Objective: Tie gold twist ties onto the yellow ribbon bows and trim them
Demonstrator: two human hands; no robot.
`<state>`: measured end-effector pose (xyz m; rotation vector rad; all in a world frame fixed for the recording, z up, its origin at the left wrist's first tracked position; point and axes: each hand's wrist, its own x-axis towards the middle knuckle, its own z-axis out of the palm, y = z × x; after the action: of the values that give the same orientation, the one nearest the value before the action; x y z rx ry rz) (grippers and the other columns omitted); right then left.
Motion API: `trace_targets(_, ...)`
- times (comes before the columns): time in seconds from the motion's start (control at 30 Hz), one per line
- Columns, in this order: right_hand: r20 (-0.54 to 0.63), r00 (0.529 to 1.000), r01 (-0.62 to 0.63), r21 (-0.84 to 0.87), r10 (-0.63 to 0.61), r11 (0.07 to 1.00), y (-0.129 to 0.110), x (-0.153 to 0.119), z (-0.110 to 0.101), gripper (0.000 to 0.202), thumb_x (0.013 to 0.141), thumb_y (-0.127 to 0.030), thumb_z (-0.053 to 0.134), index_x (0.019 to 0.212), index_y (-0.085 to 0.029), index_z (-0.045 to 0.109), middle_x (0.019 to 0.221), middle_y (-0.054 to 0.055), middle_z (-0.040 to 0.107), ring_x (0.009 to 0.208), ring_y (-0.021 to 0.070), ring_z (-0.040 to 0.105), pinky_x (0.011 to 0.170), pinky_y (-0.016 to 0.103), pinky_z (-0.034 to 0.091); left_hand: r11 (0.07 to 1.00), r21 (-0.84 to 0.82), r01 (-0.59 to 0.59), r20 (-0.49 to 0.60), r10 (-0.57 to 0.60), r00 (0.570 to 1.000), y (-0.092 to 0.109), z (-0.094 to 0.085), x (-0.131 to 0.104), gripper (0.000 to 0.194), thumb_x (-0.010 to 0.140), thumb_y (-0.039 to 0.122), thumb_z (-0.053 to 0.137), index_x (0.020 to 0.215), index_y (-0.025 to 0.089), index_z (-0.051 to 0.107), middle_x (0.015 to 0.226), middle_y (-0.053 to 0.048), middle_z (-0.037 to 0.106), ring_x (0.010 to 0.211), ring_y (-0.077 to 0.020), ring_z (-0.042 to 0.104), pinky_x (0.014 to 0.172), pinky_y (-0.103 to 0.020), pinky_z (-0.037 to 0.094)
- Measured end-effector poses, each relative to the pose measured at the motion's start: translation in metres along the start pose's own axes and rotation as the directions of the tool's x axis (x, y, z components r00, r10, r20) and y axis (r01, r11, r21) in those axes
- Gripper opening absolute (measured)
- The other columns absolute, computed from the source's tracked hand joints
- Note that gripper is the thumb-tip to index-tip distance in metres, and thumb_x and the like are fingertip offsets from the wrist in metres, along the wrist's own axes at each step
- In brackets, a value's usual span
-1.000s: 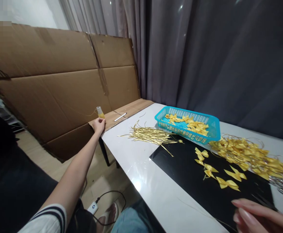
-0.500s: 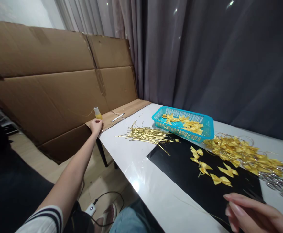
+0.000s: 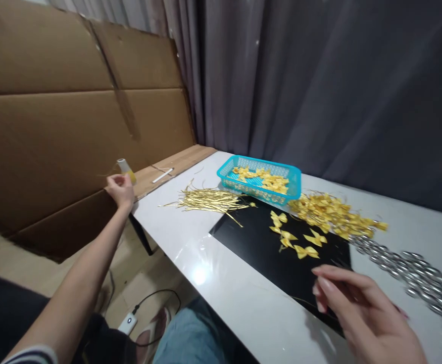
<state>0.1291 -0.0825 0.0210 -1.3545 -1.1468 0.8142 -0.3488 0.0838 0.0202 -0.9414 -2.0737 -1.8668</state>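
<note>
My left hand (image 3: 120, 191) is closed in a pinch at the far left end of the table, just beside a cone-shaped spool (image 3: 121, 164) with yellow thread. A faint strand shows by its fingertips, but what they grip is too small to make out. Over the near edge of a black mat (image 3: 251, 237), my right hand (image 3: 357, 308) has thumb and forefinger together. From its curled fingers a thin thread (image 3: 298, 299) runs leftward. Several yellow ribbon bows (image 3: 306, 252) lie on the mat beyond this hand.
A turquoise basket (image 3: 295, 188) holds more bows. Gold twist ties (image 3: 209, 200) lie left of it, a heap of yellow bows (image 3: 330, 215) right, with silver metal rings (image 3: 410, 273) nearer. A white stick (image 3: 162, 175) rests by the cardboard sheet (image 3: 61, 126). A cable (image 3: 167, 290) hangs below.
My left hand has shifted from the spool's base to its left side, and the spool now leans. The view has turned right, showing more rings. My right hand keeps its pinch.
</note>
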Motion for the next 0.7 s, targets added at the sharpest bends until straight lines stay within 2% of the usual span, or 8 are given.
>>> trace_targets(0.13, 0.014, 0.999, 0.029, 0.103, -0.031, 0.994, -0.007, 0.005, -0.005, 0.023, 0.08, -0.042, 0.07, 0.092, -0.023, 0.065, 0.078, 0.002, 0.064, 0.061, 0.0124, 0.057, 0.055, 0.02, 0.051, 0.944, -0.191, -0.268, 0.109, 0.291, 0.95, 0.049, 0.005, -0.04, 0.02, 0.088, 0.021, 0.058, 0.105, 0.012, 0.053, 0.105, -0.003, 0.058, 0.104, -0.018, 0.053, 0.101, -0.041, 0.04)
trace_targets(0.23, -0.075, 0.996, 0.061, 0.143, -0.051, 0.988, -0.016, 0.013, -0.013, 0.018, 0.081, -0.038, 0.071, 0.091, -0.024, 0.065, 0.084, 0.001, 0.063, 0.064, 0.0112, 0.056, 0.058, 0.02, 0.048, 0.834, -0.38, -0.4, 0.308, 0.522, 0.795, 0.106, 0.009, -0.088, 0.014, 0.086, 0.028, 0.062, 0.091, 0.015, 0.059, 0.094, -0.001, 0.062, 0.094, -0.0163, 0.057, 0.092, -0.035, 0.046)
trace_targets(0.27, -0.12, 0.991, 0.076, 0.142, -0.059, 0.987, -0.019, 0.017, -0.017, 0.017, 0.081, -0.036, 0.071, 0.091, -0.024, 0.065, 0.086, 0.001, 0.063, 0.066, 0.0114, 0.056, 0.06, 0.021, 0.048, 0.772, -0.46, -0.438, 0.407, 0.622, 0.669, 0.125, 0.01, -0.105, 0.014, 0.082, 0.028, 0.067, 0.088, 0.016, 0.06, 0.09, 0.0, 0.064, 0.09, -0.016, 0.059, 0.088, -0.033, 0.048)
trace_targets(0.37, -0.185, 0.976, 0.131, 0.061, -0.118, 0.99, -0.026, 0.03, -0.033, 0.016, 0.081, -0.035, 0.071, 0.092, -0.024, 0.066, 0.088, 0.001, 0.062, 0.069, 0.0128, 0.057, 0.064, 0.025, 0.047, 0.52, -0.74, -0.427, 0.626, 0.765, -0.151, 0.173, 0.011, -0.146, 0.013, 0.088, 0.026, 0.059, 0.098, 0.017, 0.061, 0.099, -0.005, 0.065, 0.095, -0.0184, 0.059, 0.085, -0.031, 0.047)
trace_targets(0.43, -0.145, 0.978, 0.146, -0.045, -0.151, 0.988, -0.027, 0.038, -0.043, 0.014, 0.082, -0.035, 0.07, 0.089, -0.024, 0.066, 0.088, 0.001, 0.063, 0.072, 0.015, 0.057, 0.064, 0.027, 0.047, 0.537, -0.772, -0.34, 0.634, 0.61, -0.475, 0.186, 0.016, -0.162, 0.013, 0.09, 0.027, 0.055, 0.096, 0.018, 0.063, 0.098, -0.005, 0.064, 0.092, -0.018, 0.06, 0.081, -0.028, 0.047)
trace_targets(0.47, -0.099, 0.982, 0.153, -0.1, -0.163, 0.983, -0.026, 0.04, -0.046, 0.013, 0.082, -0.035, 0.069, 0.089, -0.024, 0.066, 0.089, 0.002, 0.063, 0.075, 0.0164, 0.058, 0.065, 0.028, 0.048, 0.558, -0.768, -0.314, 0.623, 0.538, -0.568, 0.187, 0.018, -0.166, 0.012, 0.09, 0.025, 0.055, 0.095, 0.019, 0.064, 0.097, -0.005, 0.064, 0.091, -0.0174, 0.061, 0.079, -0.027, 0.046)
trace_targets(0.57, 0.129, 0.978, 0.191, -0.264, -0.162, 0.945, -0.019, 0.039, -0.048, 0.011, 0.087, -0.033, 0.063, 0.09, -0.024, 0.065, 0.09, 0.003, 0.063, 0.082, 0.0189, 0.059, 0.071, 0.031, 0.047, 0.638, -0.721, -0.27, 0.624, 0.43, -0.653, 0.174, 0.022, -0.172, 0.012, 0.09, 0.021, 0.054, 0.093, 0.019, 0.065, 0.094, -0.004, 0.064, 0.088, -0.0162, 0.061, 0.075, -0.024, 0.045)
trace_targets(0.7, 0.474, 0.878, 0.282, -0.401, -0.066, 0.871, -0.007, 0.027, -0.029, 0.01, 0.094, -0.027, 0.053, 0.093, -0.022, 0.063, 0.09, 0.003, 0.062, 0.078, 0.0173, 0.057, 0.07, 0.03, 0.044, 0.737, -0.63, -0.245, 0.711, 0.42, -0.563, 0.146, 0.009, -0.175, 0.012, 0.091, 0.024, 0.053, 0.096, 0.019, 0.063, 0.096, -0.004, 0.063, 0.092, -0.0171, 0.059, 0.077, -0.025, 0.043)
